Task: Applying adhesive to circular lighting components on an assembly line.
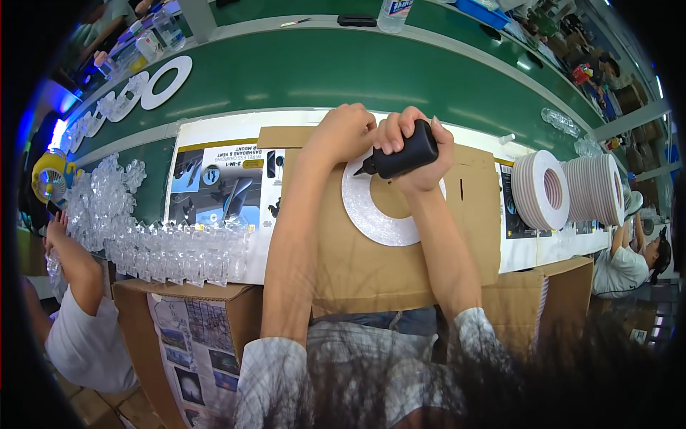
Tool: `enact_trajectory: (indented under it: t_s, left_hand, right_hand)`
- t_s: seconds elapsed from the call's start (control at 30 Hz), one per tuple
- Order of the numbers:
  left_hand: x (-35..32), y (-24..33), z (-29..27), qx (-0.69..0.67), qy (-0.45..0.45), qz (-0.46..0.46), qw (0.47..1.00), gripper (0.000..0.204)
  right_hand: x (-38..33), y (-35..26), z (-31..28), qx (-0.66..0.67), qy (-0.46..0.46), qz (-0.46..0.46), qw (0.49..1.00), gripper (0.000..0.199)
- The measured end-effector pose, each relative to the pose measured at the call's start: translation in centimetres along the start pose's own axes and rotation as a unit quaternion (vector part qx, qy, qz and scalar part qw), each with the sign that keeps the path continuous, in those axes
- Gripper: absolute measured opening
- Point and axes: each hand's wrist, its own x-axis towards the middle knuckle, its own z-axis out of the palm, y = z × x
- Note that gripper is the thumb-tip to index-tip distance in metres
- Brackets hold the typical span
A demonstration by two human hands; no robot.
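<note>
My right hand (414, 154) grips a small black squeeze bottle (401, 154) with its pointed nozzle aimed left, just above a white foam ring (368, 218). The ring lies flat on a brown cardboard sheet (400, 264). My left hand (343, 132) is closed, resting at the ring's upper left edge beside the nozzle tip; whatever it pinches is too small to see. Both forearms come up from the lower edge.
Clear plastic pieces (171, 254) are lined up and piled at the left. Stacks of white rings (543, 189) stand on edge at the right. Behind runs a green conveyor (357, 71) carrying a white ring (168, 80). Cardboard boxes (193, 336) sit below. Other people work at the left (78, 300) and right (632, 261).
</note>
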Motion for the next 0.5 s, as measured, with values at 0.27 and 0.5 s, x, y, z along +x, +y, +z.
enact_trajectory:
  t_s: [0.27,0.5]
  left_hand:
    - [-0.1,0.7,-0.8,0.017,0.007,0.022,1.0,0.01]
    - [-0.2,1.6,-2.0,-0.001,-0.048,-0.012,0.999,0.014]
  right_hand:
    - [1.1,1.3,-0.8,-0.003,-0.102,-0.025,0.994,0.039]
    - [1.0,1.7,-0.7,0.0,-0.105,-0.015,0.994,0.038]
